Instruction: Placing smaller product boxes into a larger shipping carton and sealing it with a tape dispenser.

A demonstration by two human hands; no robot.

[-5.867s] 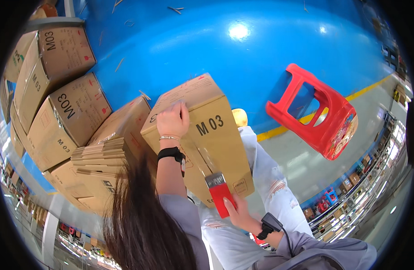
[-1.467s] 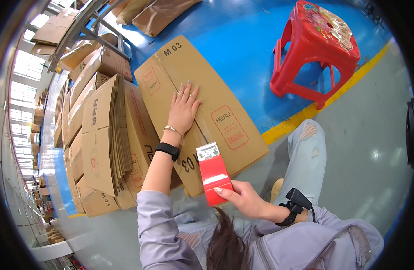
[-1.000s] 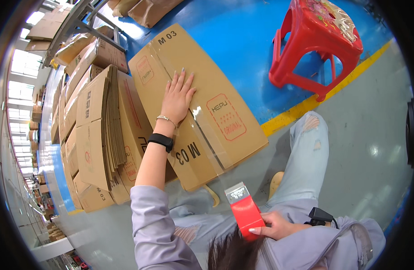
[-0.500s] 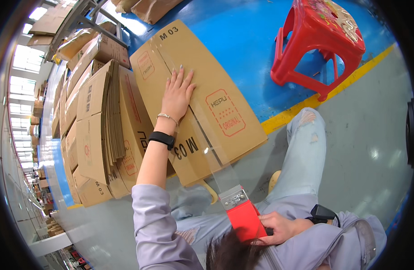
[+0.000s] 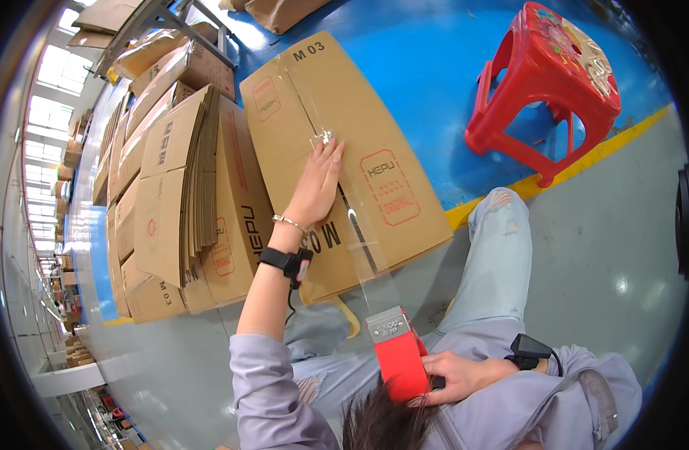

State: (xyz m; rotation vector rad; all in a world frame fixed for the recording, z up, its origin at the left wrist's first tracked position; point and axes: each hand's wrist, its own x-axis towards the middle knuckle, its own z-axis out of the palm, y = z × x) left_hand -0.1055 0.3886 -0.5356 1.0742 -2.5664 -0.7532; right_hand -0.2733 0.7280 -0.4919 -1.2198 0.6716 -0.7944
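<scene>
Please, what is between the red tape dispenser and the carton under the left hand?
In the head view, a strip of clear tape runs from the tape dispenser to the carton.

The wide fisheye view looks down from the wearer's head, the left of two cameras worn side by side. A box (image 5: 382, 135) sits near the middle, close below, while the wearer's sleeves (image 5: 273, 390) and hair (image 5: 386, 420) enter from the near edge. A stool (image 5: 558, 94) shows at far right. The view leans, catching distant windows (image 5: 63, 70) at left; straight edges bend toward the dark rim.
</scene>
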